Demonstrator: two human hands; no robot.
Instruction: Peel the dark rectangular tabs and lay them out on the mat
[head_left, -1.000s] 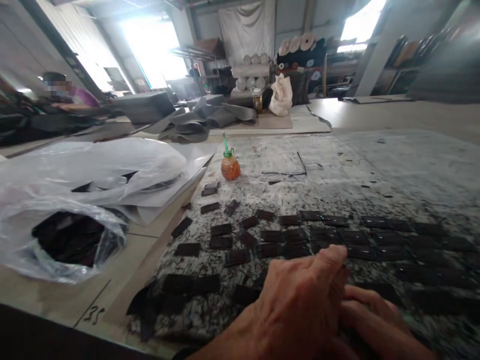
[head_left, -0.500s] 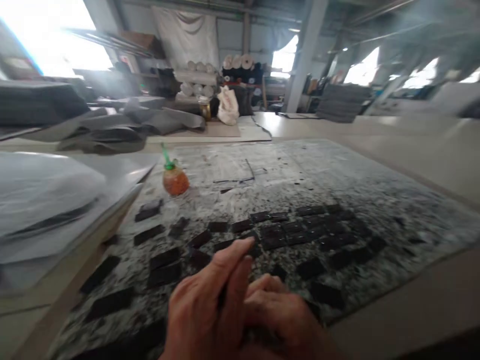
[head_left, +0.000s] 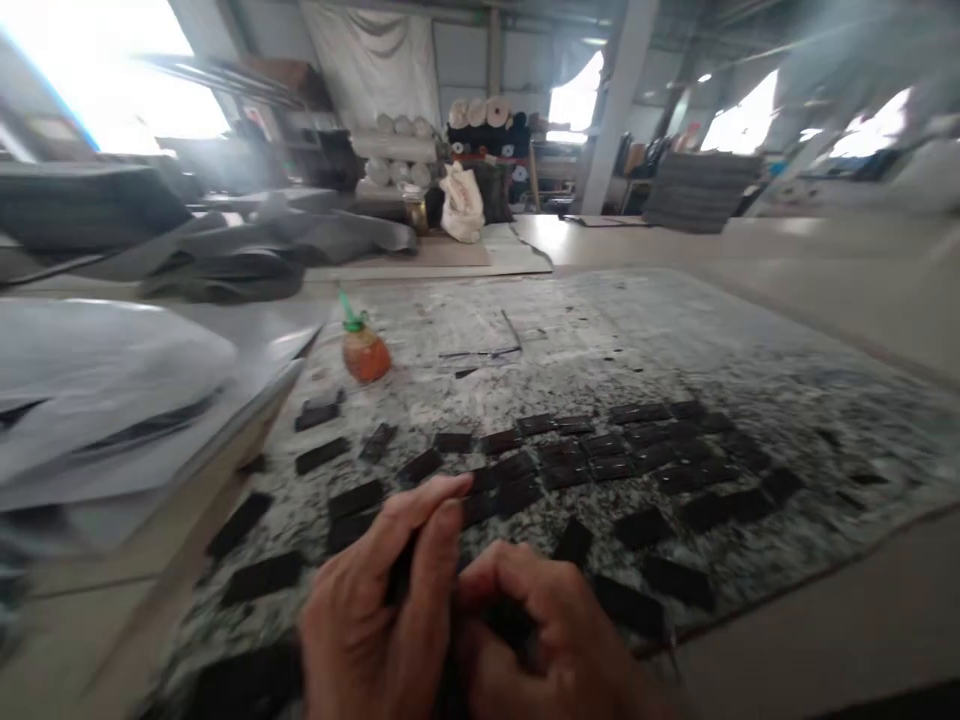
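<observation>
I am at a long pale work table [head_left: 825,250] in a big shed, with bright windows [head_left: 742,115] at the upper right. At the top middle of the picture there are white rolls of cloth [head_left: 394,150] and a white sack [head_left: 461,205]. At the left lie big plastic sheets [head_left: 112,390], with a heap of gray cloth [head_left: 225,270] behind them. In the middle of the table is a speckled mat [head_left: 600,340], black and white with lots of spots. Many small dark strips [head_left: 577,465] lie on it in loose rows, below the middle of the picture. Most lie with their long side going left to right, and some lean at a slant. An orange bottle with a green top [head_left: 364,352] stands at the mat's left edge. My hands are close together at the bottom middle. My left hand [head_left: 375,600] pinches one dark strip [head_left: 401,570] between its fingers, and the strip's long side tilts up and away from me. Most of it is hidden. My right hand [head_left: 540,630] is curled up just beside it. Its fingers hide what is under them, so I cannot tell if it holds a strip. The strips at the bottom edge are cut off.
</observation>
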